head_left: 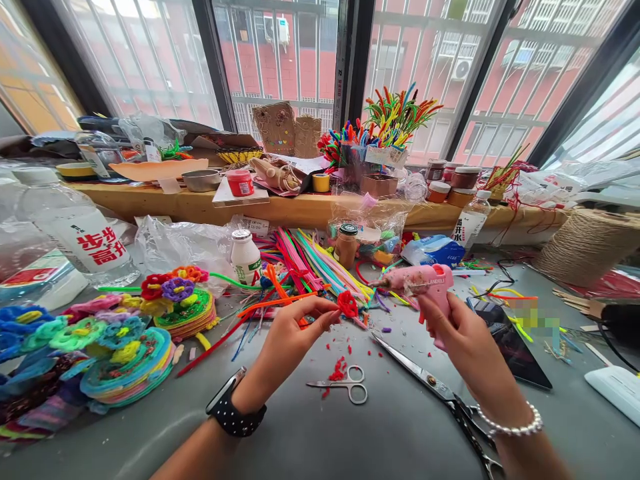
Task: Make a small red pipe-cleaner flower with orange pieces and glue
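Between the thumb and fingers of my left hand [305,327] is a small red pipe-cleaner flower [348,304], held up over the grey table. My right hand [467,340] wraps round the handle of a pink hot glue gun [425,283]. The gun's nozzle points left, toward the flower, with a gap between them. On the table below lie small scissors [350,385] beside red fuzz clippings [338,369]. Large metal shears [430,380] lie slanted under my right forearm, which partly hides their handles.
Finished fuzzy flowers and layered discs [130,367] crowd the left. Bundled pipe cleaners [305,260], a white bottle [245,257] and a brown jar [346,247] stand behind my hands. To the right are a black tablet [510,343] and a twine spool [590,247]. A cluttered ledge [295,207] runs along the windows.
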`<state>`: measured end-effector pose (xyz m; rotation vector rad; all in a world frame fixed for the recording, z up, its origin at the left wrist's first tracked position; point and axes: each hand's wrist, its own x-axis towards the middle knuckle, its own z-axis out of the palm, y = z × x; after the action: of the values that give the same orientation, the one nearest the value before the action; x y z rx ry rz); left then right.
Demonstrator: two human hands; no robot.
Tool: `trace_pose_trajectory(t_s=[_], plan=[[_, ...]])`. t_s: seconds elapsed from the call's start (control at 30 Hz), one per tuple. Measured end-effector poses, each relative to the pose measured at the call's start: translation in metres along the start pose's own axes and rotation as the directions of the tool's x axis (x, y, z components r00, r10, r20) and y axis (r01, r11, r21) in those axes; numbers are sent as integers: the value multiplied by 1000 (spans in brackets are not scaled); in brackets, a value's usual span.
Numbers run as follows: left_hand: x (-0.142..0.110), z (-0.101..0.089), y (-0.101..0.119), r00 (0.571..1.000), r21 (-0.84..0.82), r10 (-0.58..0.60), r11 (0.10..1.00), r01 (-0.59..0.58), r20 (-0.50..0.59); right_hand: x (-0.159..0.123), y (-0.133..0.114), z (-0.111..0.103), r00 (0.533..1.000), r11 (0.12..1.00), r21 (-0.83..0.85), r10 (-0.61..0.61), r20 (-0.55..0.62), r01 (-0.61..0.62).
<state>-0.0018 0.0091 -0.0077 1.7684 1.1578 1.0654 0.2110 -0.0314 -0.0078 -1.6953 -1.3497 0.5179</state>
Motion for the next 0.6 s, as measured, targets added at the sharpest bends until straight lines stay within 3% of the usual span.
trace_pose_trajectory(t_s=[0.07,0.13,0.27,0.47,0.6], plan=[[0,0,0,1000,3,-13,1000,13,-5,2,3,-6,983,959,240,122,137,-152],[0,0,0,1000,-3,-20,1000,20,-12,4,5,-11,948,864,404,230,219,-302],[1,0,-2,1000,-6,-26,1000,26,-16,6,7,-17,883,732,502,322,341,-461],[1,-1,-4,999,-11,-39,999,39,-30,9,9,-19,872,715,536,219,438,-448],[1,-2,-5,999,-11,-27,1000,26,-46,9,8,-16,905,838,428,166,392,-339]])
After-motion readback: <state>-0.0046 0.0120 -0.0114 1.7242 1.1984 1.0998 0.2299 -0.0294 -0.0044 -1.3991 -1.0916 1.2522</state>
